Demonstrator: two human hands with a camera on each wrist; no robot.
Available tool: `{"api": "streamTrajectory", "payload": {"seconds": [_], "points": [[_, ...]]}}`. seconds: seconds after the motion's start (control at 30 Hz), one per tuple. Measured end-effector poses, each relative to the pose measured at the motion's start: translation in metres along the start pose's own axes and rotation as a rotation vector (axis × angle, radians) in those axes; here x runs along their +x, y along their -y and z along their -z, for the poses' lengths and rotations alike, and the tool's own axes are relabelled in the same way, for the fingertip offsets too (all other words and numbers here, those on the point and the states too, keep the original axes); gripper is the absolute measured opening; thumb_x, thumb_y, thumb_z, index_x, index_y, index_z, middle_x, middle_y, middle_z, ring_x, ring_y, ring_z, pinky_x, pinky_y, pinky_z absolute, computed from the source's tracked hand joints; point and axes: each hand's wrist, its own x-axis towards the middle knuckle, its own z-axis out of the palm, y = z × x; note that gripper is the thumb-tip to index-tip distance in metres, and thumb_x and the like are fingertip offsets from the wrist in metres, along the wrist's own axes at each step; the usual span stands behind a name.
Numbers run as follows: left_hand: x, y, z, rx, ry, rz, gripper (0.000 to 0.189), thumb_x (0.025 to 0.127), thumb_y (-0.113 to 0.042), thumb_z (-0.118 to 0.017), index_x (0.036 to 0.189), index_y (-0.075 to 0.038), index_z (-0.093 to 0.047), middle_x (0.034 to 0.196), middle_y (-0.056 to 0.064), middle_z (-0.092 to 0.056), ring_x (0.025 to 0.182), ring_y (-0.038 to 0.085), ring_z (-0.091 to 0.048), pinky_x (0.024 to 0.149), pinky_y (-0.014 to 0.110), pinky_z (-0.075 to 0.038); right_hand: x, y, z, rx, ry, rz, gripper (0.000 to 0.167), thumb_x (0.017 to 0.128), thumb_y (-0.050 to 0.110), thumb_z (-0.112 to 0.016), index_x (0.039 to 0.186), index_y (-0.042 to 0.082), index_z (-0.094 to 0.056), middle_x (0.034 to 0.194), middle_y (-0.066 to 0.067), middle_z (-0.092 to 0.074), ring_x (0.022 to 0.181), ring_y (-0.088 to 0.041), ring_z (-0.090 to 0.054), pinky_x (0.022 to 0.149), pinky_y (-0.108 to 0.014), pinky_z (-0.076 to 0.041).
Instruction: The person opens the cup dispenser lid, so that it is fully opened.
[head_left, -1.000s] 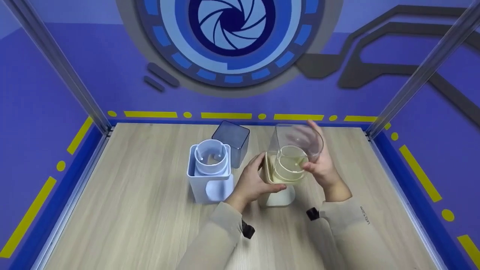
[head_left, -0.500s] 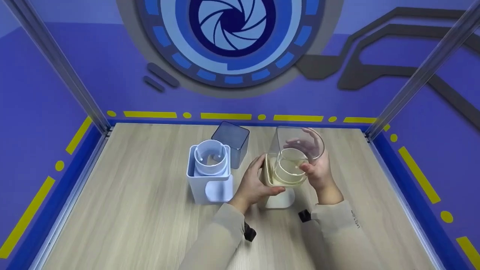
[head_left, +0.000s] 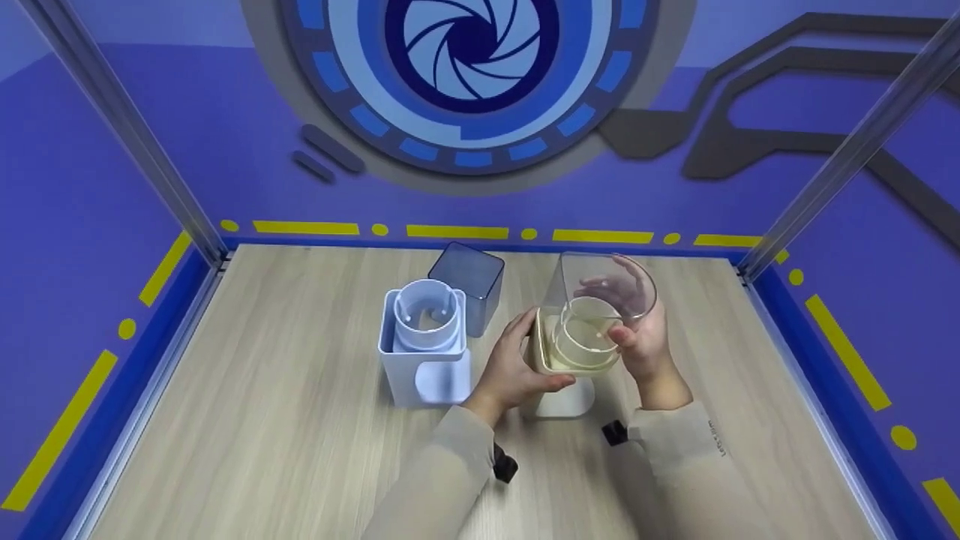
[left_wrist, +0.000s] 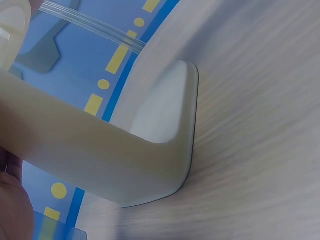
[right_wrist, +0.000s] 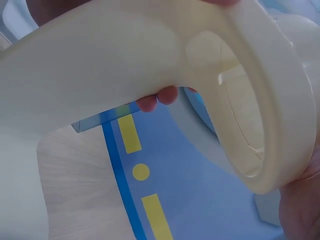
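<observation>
Fingers of the right hand (head_left: pixel 646 341) are wrapped about the clear container (head_left: pixel 581 274), thumb on the near side, the others seen through its wall. Compared with 1.0 s ago: those fingers reached higher at the container's upper edge then; they now lie lower, and the right cuff (head_left: pixel 667 435) has swung inward. Against 0.5 s ago, little change beyond a slight sideways shift of the whole head view. Left hand (head_left: pixel 516 367) grips the cream holder (left_wrist: pixel 100 152) just below its rim, as in both earlier frames.

Clear container sits at the top of the cream holder, overlapping the raised ring (head_left: pixel 589 352); whether fully seated, cannot tell. Blue holder (head_left: pixel 405 375) and tinted grey container (head_left: pixel 469 274) unchanged, standing to the left, grey behind blue.

Left wrist view adds: holder's foot (left_wrist: pixel 160 105) lies flat on the counter (left_wrist: pixel 250 150), joined to an upright stem. Right wrist view adds: round opening (right_wrist: pixel 237 110) under the holder's overhanging head, plus left-hand fingertips (right_wrist: pixel 167 95) showing past the stem. The head view hides both details.

Edges: grey container stands near the back wall (head_left: pixel 187 150). Broad stretches of counter run left from the blue holder and right from the right hand to the side walls; between blue holder and left hand the gap is narrow.
</observation>
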Motion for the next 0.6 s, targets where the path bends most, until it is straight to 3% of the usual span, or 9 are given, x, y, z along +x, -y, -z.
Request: {"api": "streamTrajectory", "payload": {"seconds": [0.27, 0.6], "points": [[-0.0009, -0.0008, 0.0015, 0.0, 0.006, -0.008, 0.125, 0.063, -0.033, -0.108, 0.169, -0.005, -0.048, 0.17, 0.014, -0.055, 0.16, 0.031, -0.05, 0.14, 0.055, -0.033, 0.0005, 0.0004, -0.0013, -0.016, 0.001, 0.039, 0.099, 0.083, 0.054, -0.098, 0.159, 0.009, -0.054, 0.131, -0.017, -0.08, 0.118, -0.027, -0.082, 0.111, -0.036, -0.063], [0.0011, 0.0005, 0.0014, 0.027, 0.006, -0.016, 0.127, 0.062, -0.035, -0.107, 0.169, -0.001, -0.047, 0.168, 0.015, -0.057, 0.156, 0.031, -0.055, 0.139, 0.055, -0.037, 0.0031, 0.0021, -0.0017, -0.024, -0.027, 0.003, 0.099, 0.08, 0.055, -0.1, 0.157, 0.008, -0.057, 0.127, -0.017, -0.082, 0.113, -0.027, -0.084, 0.095, -0.033, -0.07]]}}
